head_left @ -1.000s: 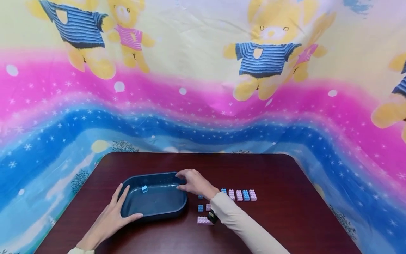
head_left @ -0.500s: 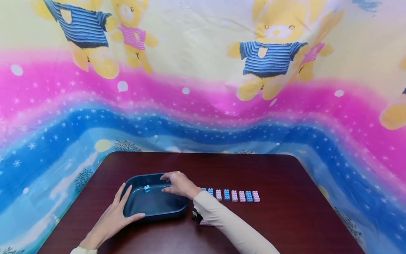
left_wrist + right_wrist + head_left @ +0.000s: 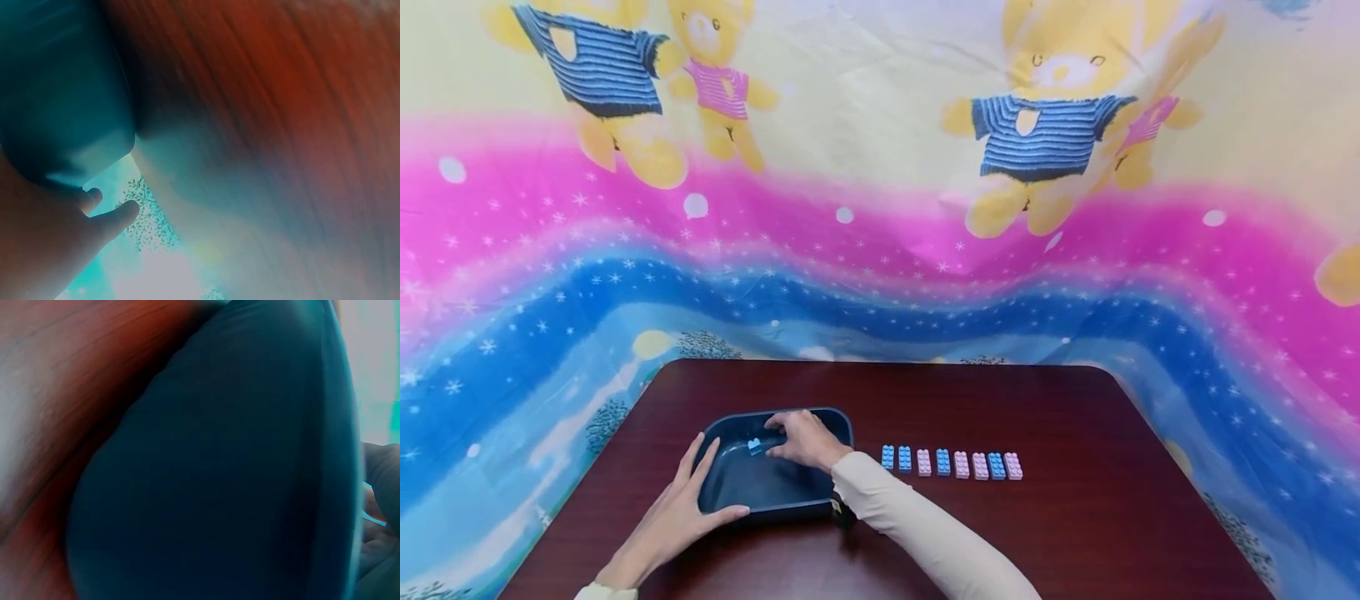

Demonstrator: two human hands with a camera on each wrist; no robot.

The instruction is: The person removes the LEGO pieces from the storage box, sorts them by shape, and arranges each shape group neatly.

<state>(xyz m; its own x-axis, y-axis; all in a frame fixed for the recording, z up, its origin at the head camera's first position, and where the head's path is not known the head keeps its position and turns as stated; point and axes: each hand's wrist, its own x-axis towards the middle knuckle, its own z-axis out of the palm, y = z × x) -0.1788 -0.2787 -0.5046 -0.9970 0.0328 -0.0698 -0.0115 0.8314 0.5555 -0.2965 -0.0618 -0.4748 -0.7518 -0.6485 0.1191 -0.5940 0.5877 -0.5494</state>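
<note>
A dark blue-green plastic tray [image 3: 782, 507] sits on the table's left part. Inside it, near the back left, lies a small light-blue toy building brick [image 3: 754, 447]. My left hand [image 3: 673, 517] rests on the tray's left end, fingers spread along the rim and thumb at the front edge. My right hand [image 3: 808, 440] reaches over the tray's right side into it, thumb and index finger apart just right of the brick. In the right wrist view the tray's outer wall [image 3: 200, 475] hides most of that hand. The left wrist view shows the left hand [image 3: 50, 231] against the tray's side.
To the tray's right, a row of several pink and blue bricks [image 3: 943, 462] stands on the dark red-brown table [image 3: 1037, 533]. My right sleeve [image 3: 917, 525] crosses the table in front of the row. A curtain printed with bears [image 3: 880, 292] hangs behind the table.
My right hand has moved left from the tray's right rim to beside the blue brick. The sleeve now covers the nearer bricks seen earlier. My left hand stays on the tray.
</note>
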